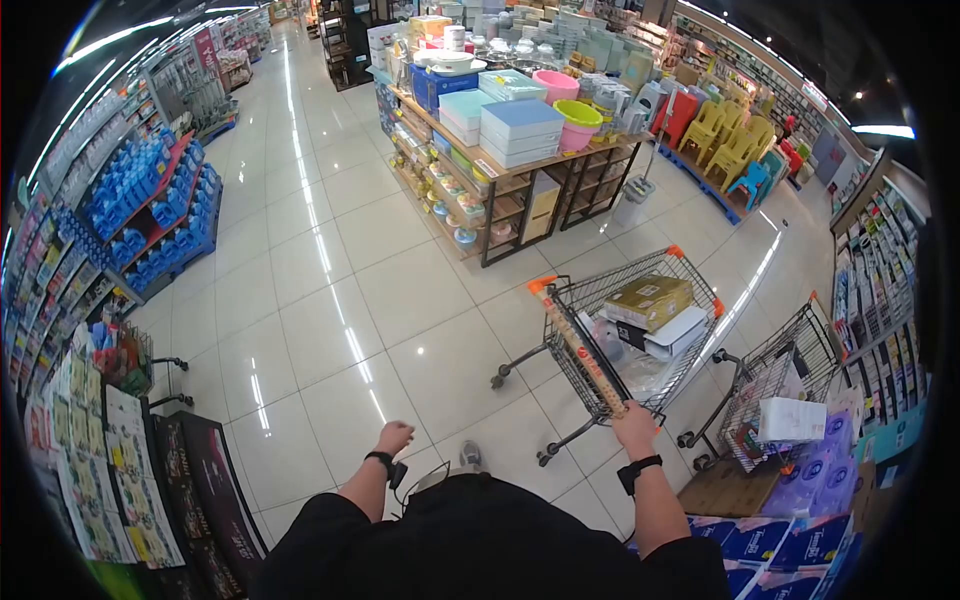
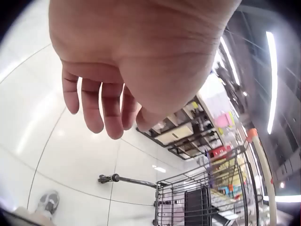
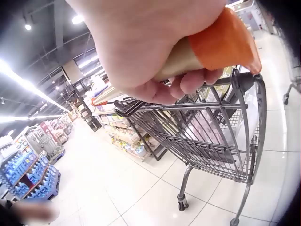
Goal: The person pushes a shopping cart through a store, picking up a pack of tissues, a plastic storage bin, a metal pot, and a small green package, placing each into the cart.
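Black shirt [image 1: 465,535] lies nearest, with the two hands apart beyond it. The right hand [image 1: 635,430] grips the near end of the handle [image 1: 584,355], fingers curled round, probably because that bar steers the cart [image 3: 200,146], just ahead of that hand. The left hand [image 1: 395,438] hangs loose and empty (no hold on the cart at all). Beyond the right hand, the gold box [image 1: 650,303] rests on the white box [image 1: 680,332], likely for its flat support.

Glossy pale floor tiles [image 1: 350,250]; dark metal-wire cart [image 1: 640,330]; smooth orange plastic handle end [image 3: 225,44]
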{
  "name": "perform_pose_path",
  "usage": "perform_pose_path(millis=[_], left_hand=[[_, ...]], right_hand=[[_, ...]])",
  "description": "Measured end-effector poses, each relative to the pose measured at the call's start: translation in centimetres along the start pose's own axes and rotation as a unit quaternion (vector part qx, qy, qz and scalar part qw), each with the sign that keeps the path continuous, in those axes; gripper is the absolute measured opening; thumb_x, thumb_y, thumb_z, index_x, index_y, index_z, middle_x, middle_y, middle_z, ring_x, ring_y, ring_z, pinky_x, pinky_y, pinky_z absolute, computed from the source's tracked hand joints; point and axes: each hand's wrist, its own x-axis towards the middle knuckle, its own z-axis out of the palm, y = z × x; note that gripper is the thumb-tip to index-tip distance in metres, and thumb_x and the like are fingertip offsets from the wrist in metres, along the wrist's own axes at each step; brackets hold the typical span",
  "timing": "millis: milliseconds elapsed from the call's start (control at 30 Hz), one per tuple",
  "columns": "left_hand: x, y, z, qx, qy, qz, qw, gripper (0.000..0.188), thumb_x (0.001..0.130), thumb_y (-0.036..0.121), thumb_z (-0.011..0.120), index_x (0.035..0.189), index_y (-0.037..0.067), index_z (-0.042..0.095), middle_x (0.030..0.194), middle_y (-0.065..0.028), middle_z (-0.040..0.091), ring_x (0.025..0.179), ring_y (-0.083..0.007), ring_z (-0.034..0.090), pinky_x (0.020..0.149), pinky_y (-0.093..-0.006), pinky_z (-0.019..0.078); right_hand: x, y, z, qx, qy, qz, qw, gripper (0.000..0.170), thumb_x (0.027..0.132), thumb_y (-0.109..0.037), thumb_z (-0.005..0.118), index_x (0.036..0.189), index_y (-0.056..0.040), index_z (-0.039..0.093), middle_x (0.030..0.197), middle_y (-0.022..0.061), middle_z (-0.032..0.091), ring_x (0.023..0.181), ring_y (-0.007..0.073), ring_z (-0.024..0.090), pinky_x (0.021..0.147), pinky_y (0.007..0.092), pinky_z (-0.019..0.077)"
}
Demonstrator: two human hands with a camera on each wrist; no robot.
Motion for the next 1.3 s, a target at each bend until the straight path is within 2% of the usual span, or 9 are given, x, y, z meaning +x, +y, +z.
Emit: perform_pose_path(millis=[100, 200, 367, 500, 600, 667, 900, 1033, 1300], left_hand=[[3.3, 9.3, 0.0, 0.168, -0.032, 0.143, 0.975, 0.034, 0.088, 0.033, 0.066, 0.098, 0.001, 0.073, 0.083, -0.0128, 0.074, 0.079, -0.0260, 0.072, 0.075, -0.0371, 0.0568], [6.0, 16.3, -0.3, 0.205, -0.044, 0.184, 0.960, 0.034, 0.088, 0.034, 0.067, 0.102, 0.004, 0.073, 0.084, -0.0129, 0.075, 0.082, -0.0293, 0.072, 0.077, -0.0391, 0.0568], [5.3, 27.7, -0.8, 0.329, -0.074, 0.263, 0.904, 0.039, 0.090, 0.036, 0.066, 0.115, 0.007, 0.069, 0.094, -0.0139, 0.075, 0.092, -0.0335, 0.070, 0.086, -0.0443, 0.0548], [7.2, 31.0, -0.2, 0.280, -0.101, 0.234, 0.925, 0.040, 0.091, 0.036, 0.066, 0.118, 0.007, 0.067, 0.103, -0.0149, 0.074, 0.097, -0.0333, 0.069, 0.088, -0.0437, 0.0540], [9.6, 31.4, -0.4, 0.367, -0.100, 0.221, 0.898, 0.047, 0.091, 0.040, 0.066, 0.123, 0.006, 0.066, 0.113, -0.0170, 0.072, 0.106, -0.0351, 0.067, 0.092, -0.0439, 0.0529], [11.9, 31.2, -1.1, 0.431, -0.191, 0.158, 0.868, 0.057, 0.090, 0.045, 0.063, 0.129, 0.004, 0.062, 0.122, -0.0197, 0.069, 0.116, -0.0367, 0.063, 0.099, -0.0451, 0.0503], [17.7, 40.5, -2.7, 0.404, -0.121, 0.083, 0.903, 0.058, 0.089, 0.045, 0.065, 0.129, 0.003, 0.062, 0.120, -0.0194, 0.070, 0.112, -0.0361, 0.066, 0.097, -0.0449, 0.0518], [20.9, 44.8, -0.7, 0.381, -0.003, 0.149, 0.913, 0.053, 0.089, 0.043, 0.066, 0.124, 0.003, 0.065, 0.114, -0.0187, 0.072, 0.107, -0.0353, 0.067, 0.094, -0.0445, 0.0530], [31.8, 52.3, 2.2, 0.200, -0.019, 0.198, 0.959, 0.056, 0.090, 0.040, 0.070, 0.129, 0.001, 0.061, 0.124, -0.0182, 0.068, 0.102, -0.0327, 0.070, 0.091, -0.0398, 0.0542]], right_hand=[[2.8, -1.1, -1.8, 0.007, 0.002, 0.007, 1.000, 0.041, 0.080, -0.023, 0.068, 0.118, -0.0076, 0.068, 0.098, 0.0207, 0.073, 0.096, 0.0379, 0.070, 0.086, 0.0469, 0.0557], [6.2, -0.4, -1.9, 0.006, 0.007, 0.012, 1.000, 0.028, 0.079, -0.022, 0.069, 0.100, -0.0037, 0.069, 0.095, 0.0232, 0.072, 0.095, 0.0412, 0.069, 0.084, 0.0490, 0.0551], [12.8, 0.2, -2.3, 0.006, -0.045, 0.015, 0.999, 0.036, 0.077, -0.024, 0.074, 0.103, -0.0001, 0.068, 0.098, 0.0245, 0.071, 0.095, 0.0419, 0.069, 0.085, 0.0490, 0.0548], [19.9, -3.2, -4.2, 0.092, -0.045, -0.061, 0.993, 0.045, 0.075, -0.028, 0.079, 0.108, -0.0003, 0.066, 0.100, 0.0255, 0.071, 0.098, 0.0414, 0.068, 0.085, 0.0485, 0.0546], [25.9, -7.0, -6.1, 0.121, -0.043, -0.102, 0.986, 0.047, 0.076, -0.030, 0.080, 0.109, 0.0004, 0.065, 0.100, 0.0251, 0.071, 0.098, 0.0421, 0.068, 0.085, 0.0472, 0.0546], [29.6, -9.6, -7.3, 0.117, -0.046, -0.122, 0.985, 0.047, 0.077, -0.029, 0.080, 0.110, 0.0011, 0.065, 0.100, 0.0245, 0.071, 0.097, 0.0426, 0.068, 0.084, 0.0462, 0.0546], [42.1, -16.2, -6.0, 0.083, -0.013, -0.055, 0.995, 0.039, 0.089, -0.038, 0.070, 0.097, 0.0001, 0.070, 0.093, 0.0273, 0.071, 0.094, 0.0450, 0.069, 0.082, 0.0512, 0.0555], [45.9, -15.9, -6.7, 0.082, 0.032, -0.048, 0.995, 0.038, 0.092, -0.036, 0.066, 0.091, 0.0011, 0.070, 0.087, 0.0254, 0.071, 0.086, 0.0451, 0.070, 0.075, 0.0508, 0.0568], [50.1, -15.6, -9.0, 0.073, 0.029, -0.008, 0.997, 0.041, 0.091, -0.039, 0.067, 0.092, 0.0012, 0.069, 0.088, 0.0262, 0.071, 0.089, 0.0444, 0.069, 0.076, 0.0519, 0.0552]])
